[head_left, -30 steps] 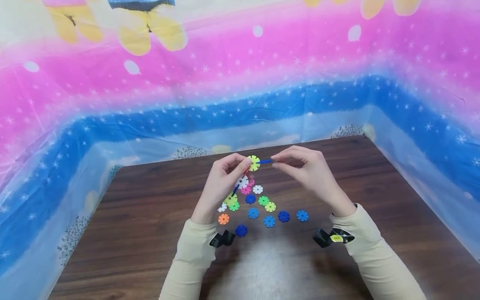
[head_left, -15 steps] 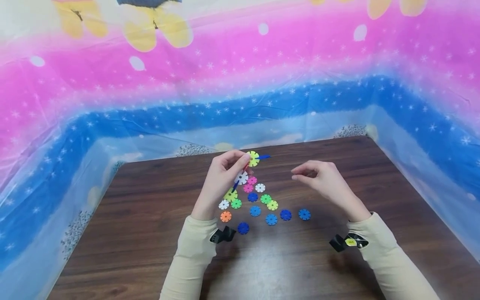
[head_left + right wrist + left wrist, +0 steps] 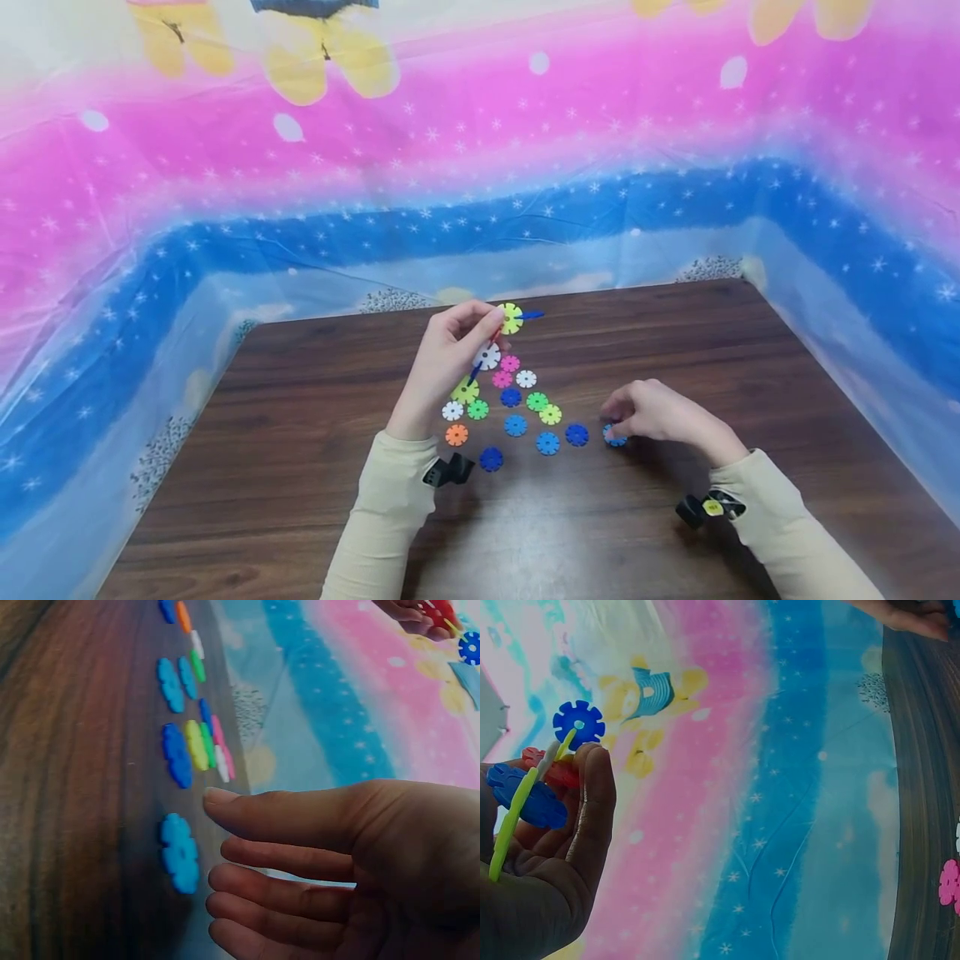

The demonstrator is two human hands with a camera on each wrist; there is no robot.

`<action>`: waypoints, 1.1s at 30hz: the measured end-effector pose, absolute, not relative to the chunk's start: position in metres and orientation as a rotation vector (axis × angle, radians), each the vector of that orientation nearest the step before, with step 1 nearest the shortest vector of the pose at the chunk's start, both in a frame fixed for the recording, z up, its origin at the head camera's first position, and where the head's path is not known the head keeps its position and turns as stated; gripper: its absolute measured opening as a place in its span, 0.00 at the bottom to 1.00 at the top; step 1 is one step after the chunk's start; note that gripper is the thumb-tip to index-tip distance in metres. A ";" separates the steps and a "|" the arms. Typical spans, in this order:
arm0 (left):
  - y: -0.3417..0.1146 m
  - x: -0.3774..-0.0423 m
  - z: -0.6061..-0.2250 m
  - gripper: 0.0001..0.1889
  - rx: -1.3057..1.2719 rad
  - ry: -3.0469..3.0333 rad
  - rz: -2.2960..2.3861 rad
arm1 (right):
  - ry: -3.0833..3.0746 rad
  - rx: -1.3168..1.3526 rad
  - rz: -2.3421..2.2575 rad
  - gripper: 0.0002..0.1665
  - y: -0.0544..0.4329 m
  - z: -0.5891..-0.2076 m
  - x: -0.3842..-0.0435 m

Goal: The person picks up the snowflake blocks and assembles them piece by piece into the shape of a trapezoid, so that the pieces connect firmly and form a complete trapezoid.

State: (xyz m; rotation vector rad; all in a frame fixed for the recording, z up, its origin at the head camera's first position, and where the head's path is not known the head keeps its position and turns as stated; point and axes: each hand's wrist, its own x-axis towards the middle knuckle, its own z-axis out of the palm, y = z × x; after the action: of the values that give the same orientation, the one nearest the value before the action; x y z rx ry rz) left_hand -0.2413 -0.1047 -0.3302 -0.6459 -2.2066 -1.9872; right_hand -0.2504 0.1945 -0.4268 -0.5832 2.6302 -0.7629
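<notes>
My left hand (image 3: 431, 362) is raised over the table's far part and pinches a chain of interlocked notched plastic discs. Yellow (image 3: 512, 317), white (image 3: 489, 357) and yellow-green discs show in the chain, with blue ones seen edge-on. In the left wrist view, a red disc (image 3: 564, 774) sits at the fingertips and a dark blue disc (image 3: 574, 735) tops the chain. My right hand (image 3: 663, 414) is low at the right, its fingertips over a light blue disc (image 3: 617, 440) lying flat. The right wrist view shows those fingers loosely bent, a small gap from that disc (image 3: 180, 855).
Loose notched discs lie between the hands, among them an orange disc (image 3: 457, 435), a dark blue disc (image 3: 491, 459), a pink disc (image 3: 502, 379) and a green disc (image 3: 537, 402). A printed cloth (image 3: 465, 192) hangs around the brown wooden table (image 3: 300, 500).
My right hand has let go of the blue disc at the chain's end, then moved right and down to the light blue disc. The left hand keeps its hold on the chain.
</notes>
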 end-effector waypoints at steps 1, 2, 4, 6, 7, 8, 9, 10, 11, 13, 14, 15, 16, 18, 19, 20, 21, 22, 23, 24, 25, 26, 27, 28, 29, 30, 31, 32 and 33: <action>-0.105 -0.241 -0.330 0.13 -0.644 -2.206 -1.991 | 2.625 -0.593 -0.755 0.21 0.194 -0.428 -0.250; -0.105 -0.242 -0.330 0.13 -0.644 -2.206 -1.992 | 2.620 -0.596 -0.754 0.21 0.194 -0.430 -0.249; -0.105 -0.244 -0.330 0.13 -0.644 -2.202 -1.998 | 2.616 -0.618 -0.748 0.21 0.193 -0.431 -0.250; -0.105 -0.245 -0.329 0.13 -0.645 -2.196 -2.003 | 2.620 -0.635 -0.739 0.20 0.192 -0.431 -0.251; -0.105 -0.246 -0.329 0.14 -0.645 -2.194 -2.004 | 2.620 -0.640 -0.733 0.19 0.192 -0.431 -0.251; -0.104 -0.246 -0.329 0.14 -0.645 -2.200 -1.997 | 2.617 -0.641 -0.728 0.18 0.192 -0.431 -0.251; -0.103 -0.246 -0.330 0.14 -0.646 -2.212 -1.986 | 2.616 -0.638 -0.717 0.18 0.191 -0.431 -0.251; -0.102 -0.246 -0.330 0.14 -0.650 -2.227 -1.968 | 2.617 -0.633 -0.706 0.17 0.191 -0.431 -0.251; -0.101 -0.246 -0.331 0.14 -0.655 -2.245 -1.951 | 2.619 -0.622 -0.694 0.17 0.190 -0.431 -0.250; -0.099 -0.245 -0.332 0.14 -0.662 -2.276 -1.920 | 2.621 -0.616 -0.671 0.16 0.190 -0.431 -0.249; -0.098 -0.245 -0.332 0.14 -0.664 -2.289 -1.909 | 2.620 -0.617 -0.660 0.15 0.189 -0.431 -0.249; -0.097 -0.245 -0.332 0.14 -0.666 -2.294 -1.906 | 2.619 -0.620 -0.652 0.15 0.188 -0.430 -0.249; -0.096 -0.244 -0.331 0.14 -0.665 -2.297 -1.906 | 2.617 -0.628 -0.644 0.15 0.188 -0.430 -0.249; -0.095 -0.244 -0.332 0.14 -0.663 -2.291 -1.919 | 2.607 -0.645 -0.636 0.14 0.188 -0.429 -0.249; -0.095 -0.243 -0.331 0.14 -0.665 -2.294 -1.918 | 2.601 -0.649 -0.641 0.13 0.189 -0.429 -0.251; -0.095 -0.243 -0.331 0.14 -0.667 -2.295 -1.917 | 2.596 -0.653 -0.645 0.12 0.190 -0.429 -0.252; -0.095 -0.243 -0.331 0.14 -0.668 -2.297 -1.912 | 2.594 -0.653 -0.657 0.11 0.191 -0.429 -0.254; -0.095 -0.243 -0.331 0.15 -0.668 -2.299 -1.907 | 2.594 -0.655 -0.672 0.10 0.193 -0.428 -0.257; -0.095 -0.243 -0.331 0.15 -0.667 -2.298 -1.903 | 2.595 -0.654 -0.697 0.09 0.196 -0.427 -0.260; -0.096 -0.243 -0.331 0.15 -0.663 -2.296 -1.897 | 2.599 -0.656 -0.727 0.07 0.198 -0.426 -0.263; -0.096 -0.243 -0.332 0.14 -0.658 -2.294 -1.898 | 2.606 -0.649 -0.768 0.05 0.200 -0.423 -0.266; -0.096 -0.243 -0.332 0.14 -0.652 -2.287 -1.904 | 2.620 -0.645 -0.808 0.03 0.202 -0.420 -0.269; -0.097 -0.243 -0.333 0.14 -0.647 -2.283 -1.906 | 2.634 -0.628 -0.863 0.02 0.204 -0.417 -0.272; -0.096 -0.243 -0.334 0.13 -0.646 -2.281 -1.909 | 2.652 -0.612 -0.920 0.01 0.205 -0.413 -0.274; -0.096 -0.243 -0.335 0.13 -0.647 -2.282 -1.911 | 2.675 -0.590 -0.974 0.02 0.206 -0.408 -0.275; -0.096 -0.243 -0.336 0.13 -0.650 -2.281 -1.918 | 2.704 -0.566 -1.031 0.04 0.206 -0.403 -0.276; -0.095 -0.243 -0.336 0.13 -0.655 -2.282 -1.921 | 2.736 -0.540 -1.089 0.05 0.206 -0.398 -0.277; -0.095 -0.243 -0.337 0.13 -0.660 -2.282 -1.922 | 2.764 -0.516 -1.148 0.07 0.206 -0.393 -0.277; -0.094 -0.243 -0.337 0.13 -0.666 -2.284 -1.921 | 2.786 -0.494 -1.215 0.08 0.206 -0.388 -0.277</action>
State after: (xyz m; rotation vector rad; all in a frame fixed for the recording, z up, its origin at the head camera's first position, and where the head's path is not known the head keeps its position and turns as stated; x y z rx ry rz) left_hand -0.2429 -0.0938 -0.3373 -0.6659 -2.2838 -1.9211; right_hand -0.2772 0.2057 -0.3877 -0.4940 2.7864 -1.2148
